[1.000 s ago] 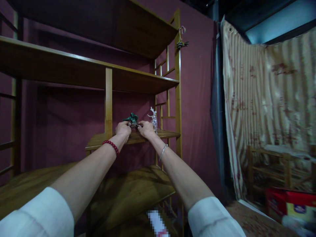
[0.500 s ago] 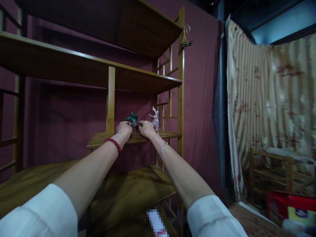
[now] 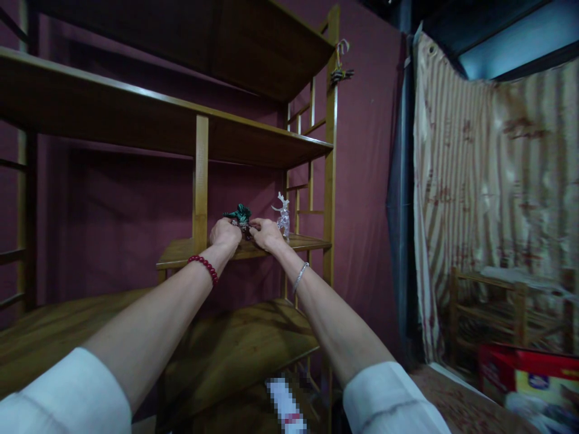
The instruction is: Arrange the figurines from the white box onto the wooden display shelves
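Green-topped figurine (image 3: 240, 214) on small shelf (image 3: 178, 253), left of clear deer (image 3: 283, 218) | left hand (image 3: 224, 234), right hand (image 3: 266, 234) fingers clamped on its dark base | looks stiff, breakable; grip base

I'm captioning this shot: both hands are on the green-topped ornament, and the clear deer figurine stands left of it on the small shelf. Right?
The head view shows the clear deer figurine standing right of the green-topped ornament; the rest holds.

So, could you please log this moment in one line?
left hand: holding green figurine | right hand: holding same | clear deer: on shelf alongside
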Tool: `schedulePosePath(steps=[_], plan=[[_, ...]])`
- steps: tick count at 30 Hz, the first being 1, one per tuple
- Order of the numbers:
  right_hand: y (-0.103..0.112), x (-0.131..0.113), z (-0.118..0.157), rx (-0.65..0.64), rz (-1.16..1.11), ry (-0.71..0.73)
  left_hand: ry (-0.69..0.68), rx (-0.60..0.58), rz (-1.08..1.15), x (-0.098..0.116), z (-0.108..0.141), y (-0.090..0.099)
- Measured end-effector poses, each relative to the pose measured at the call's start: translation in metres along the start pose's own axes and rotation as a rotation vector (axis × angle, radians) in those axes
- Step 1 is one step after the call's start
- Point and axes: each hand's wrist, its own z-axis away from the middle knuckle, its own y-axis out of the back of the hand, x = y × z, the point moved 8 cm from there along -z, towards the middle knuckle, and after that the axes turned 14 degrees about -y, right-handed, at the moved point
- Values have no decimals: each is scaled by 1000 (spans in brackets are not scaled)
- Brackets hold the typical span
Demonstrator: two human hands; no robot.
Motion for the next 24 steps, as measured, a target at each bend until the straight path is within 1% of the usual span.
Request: schedulePosePath(steps=[5, 10, 18, 24], plan=[[0, 2, 1, 1, -7, -15, 17, 8, -7, 0, 2, 3], [0, 4, 1, 4, 8, -49, 33, 44, -18, -2, 2, 6], [3, 4, 3, 19, 68, -81, 55, -20, -108, -2, 3, 3], [-1, 4, 0, 14, 68, -64, 84, -50, -91, 1, 7, 4]])
